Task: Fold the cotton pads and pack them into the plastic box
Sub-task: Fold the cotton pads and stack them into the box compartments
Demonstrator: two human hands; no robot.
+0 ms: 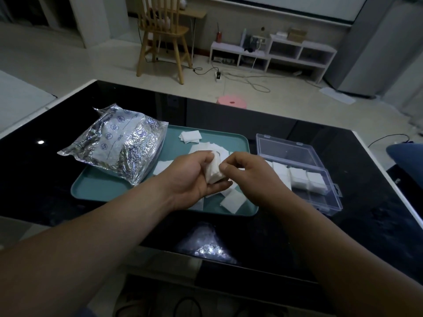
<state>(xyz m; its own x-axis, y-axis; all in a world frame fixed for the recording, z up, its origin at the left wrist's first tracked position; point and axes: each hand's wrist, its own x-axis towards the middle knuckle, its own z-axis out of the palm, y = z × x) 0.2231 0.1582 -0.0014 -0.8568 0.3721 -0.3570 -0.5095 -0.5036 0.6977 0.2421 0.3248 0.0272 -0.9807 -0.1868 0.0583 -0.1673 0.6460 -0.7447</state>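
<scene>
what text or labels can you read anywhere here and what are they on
"Date:" printed in dark blue on the clear panel of the foil bag, running sideways.
Round blue symbols and other print on the same bag: too small and crinkled to read.
Plastic box, teal tray, cotton pads: no text visible.
Boxes on the white shelf in the background: too blurred to read.

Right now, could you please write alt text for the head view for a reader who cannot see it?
A person's left hand and right hand fold a white cotton pad above a teal plastic tray scattered with loose pads. A crinkled silver foil bag lies on the tray's left; an open clear plastic box, partly filled, sits right.
</scene>
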